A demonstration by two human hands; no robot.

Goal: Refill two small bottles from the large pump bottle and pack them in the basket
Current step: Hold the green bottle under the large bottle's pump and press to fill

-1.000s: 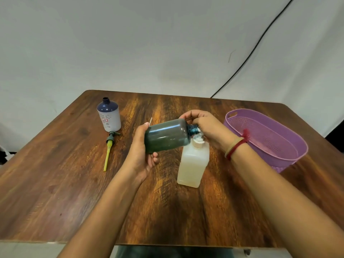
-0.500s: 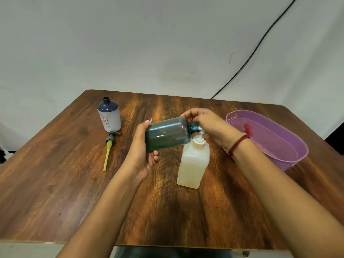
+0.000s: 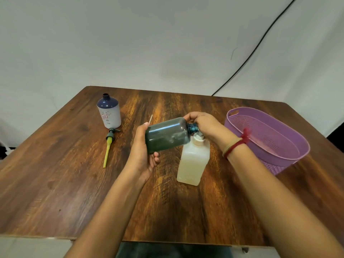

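Mid tabletop [image 3: 55, 183]: pump bottle [image 3: 192, 162]; purple basket [image 3: 279, 165] near right edge. Left hand [image 3: 143, 151] grips tilted green bottle [image 3: 167, 135]. Right hand [image 3: 206, 125] grip curled over pump head [image 3: 197, 140].

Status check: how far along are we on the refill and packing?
Done: the white-and-navy bottle stands uncapped, its pump lying beside it; fill level hidden. In hand: the left hand holds the dark green bottle tilted, mouth at the nozzle of the large pump bottle, the right hand on its pump head. Left: capping, and packing both in the purple basket, which holds no bottle.
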